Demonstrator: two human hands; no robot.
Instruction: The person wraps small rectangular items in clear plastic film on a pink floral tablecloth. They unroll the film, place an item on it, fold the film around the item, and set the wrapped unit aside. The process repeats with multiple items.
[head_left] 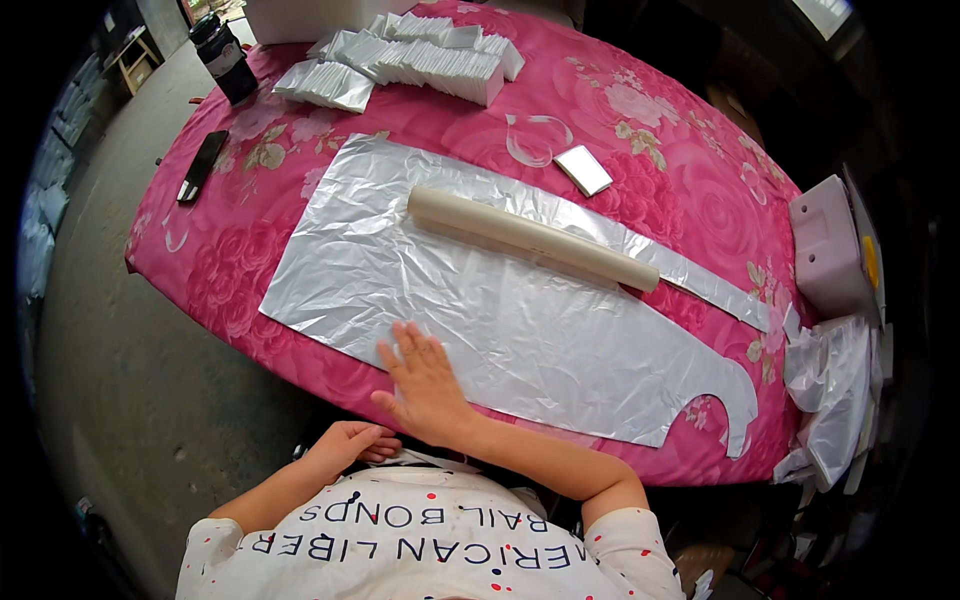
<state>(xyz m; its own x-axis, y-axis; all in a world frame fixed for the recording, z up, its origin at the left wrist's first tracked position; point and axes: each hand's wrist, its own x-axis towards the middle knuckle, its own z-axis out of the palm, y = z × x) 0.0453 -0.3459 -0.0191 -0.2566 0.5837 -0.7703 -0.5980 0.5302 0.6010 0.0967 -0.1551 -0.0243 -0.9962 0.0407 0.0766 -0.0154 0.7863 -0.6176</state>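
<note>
A thin, silvery white plastic apron [520,340] lies spread across the table, creased all over. A curved cut-out marks its right end, and a narrow strip runs along its far edge. My right hand [425,385] rests flat on its near edge, fingers spread and holding nothing. On top of the apron lies a beige cardboard tube [530,238], slanting from upper left to lower right. My left hand [345,448] is beside the near table edge, its fingers curled together. Whatever may be inside those fingers is hidden.
A pink floral tablecloth [225,275] covers the table. Folded silver-white packets [430,62] are stacked at the back, near a dark jar [224,62]. A phone [203,166] lies at left. A small white packet [583,171] sits beyond the tube. Crumpled plastic [832,385] hangs at right beside a pale box [828,245].
</note>
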